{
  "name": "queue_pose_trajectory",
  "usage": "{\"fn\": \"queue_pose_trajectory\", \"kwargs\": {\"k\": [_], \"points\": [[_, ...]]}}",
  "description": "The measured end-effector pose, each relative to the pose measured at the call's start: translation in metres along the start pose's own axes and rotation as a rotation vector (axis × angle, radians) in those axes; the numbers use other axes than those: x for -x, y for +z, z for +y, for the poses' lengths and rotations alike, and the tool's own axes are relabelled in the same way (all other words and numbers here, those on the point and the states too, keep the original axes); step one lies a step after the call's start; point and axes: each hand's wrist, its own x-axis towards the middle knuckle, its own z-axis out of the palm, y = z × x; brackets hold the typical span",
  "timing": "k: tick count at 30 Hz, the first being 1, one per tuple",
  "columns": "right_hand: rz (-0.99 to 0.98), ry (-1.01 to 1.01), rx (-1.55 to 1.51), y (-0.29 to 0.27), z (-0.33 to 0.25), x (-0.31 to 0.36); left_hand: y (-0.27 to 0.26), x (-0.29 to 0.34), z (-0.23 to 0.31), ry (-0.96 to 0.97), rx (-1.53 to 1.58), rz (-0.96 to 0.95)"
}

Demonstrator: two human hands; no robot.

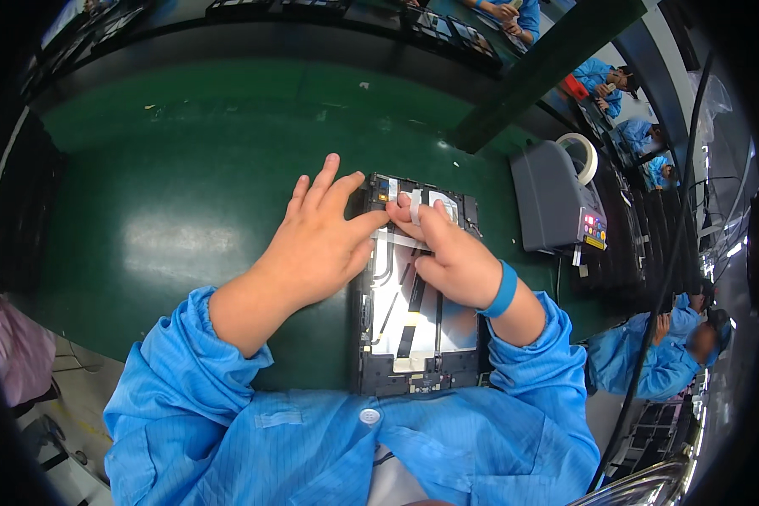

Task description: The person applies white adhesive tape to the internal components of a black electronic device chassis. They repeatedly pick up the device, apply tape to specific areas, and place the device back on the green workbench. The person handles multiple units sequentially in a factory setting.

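Head view: person in blue smock sleeves, both forearms entering from the lower edge, working over an opened device on a bench.
Far left: pink cloth bundle (13, 341) at the bench's near-left edge, well apart from the hands.
Bench: dark green glossy mat (169, 211); bare around the left hand, glare patch beside the wrist.
Left hand (320, 240): flat, fingers spread wide, palm down. Fingertips rest on the left rim and top-left corner of the device; holds nothing, just bracing it.
Device: opened black flat tablet chassis with silvery inner plate and black ribbon cables (413, 320), lying flat on the mat, centre of frame, just ahead of the person's chest, long side running away from them.
Tape: thin translucent strip of tape (401, 240) lying across the upper part of the chassis, between the two hands, touched by both.
Right hand (451, 257): fingers curled narrow, tips pressing down on the tape strip at the chassis's upper half. Blue wristband (504, 291) on that wrist.
Right of device: grey boxy tape dispenser machine with a white tape roll on top (557, 198), on the mat, near but apart from the chassis.
Far right: other people in blue smocks, seated along the line.
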Motion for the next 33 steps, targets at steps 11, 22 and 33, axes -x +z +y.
{"fn": "queue_pose_trajectory", "kwargs": {"k": [11,22,33], "points": [[0.103,-0.273,0.049,-0.005,-0.028,0.046,-0.028,0.007,0.038,0.169,0.493,0.087],[0.491,-0.085,-0.109,-0.006,-0.021,0.095,-0.015,-0.002,0.094,0.234,0.418,0.078],[0.678,0.364,-1.002,-0.017,0.065,0.086,-0.001,-0.065,0.089,0.204,0.141,-0.146]]}}
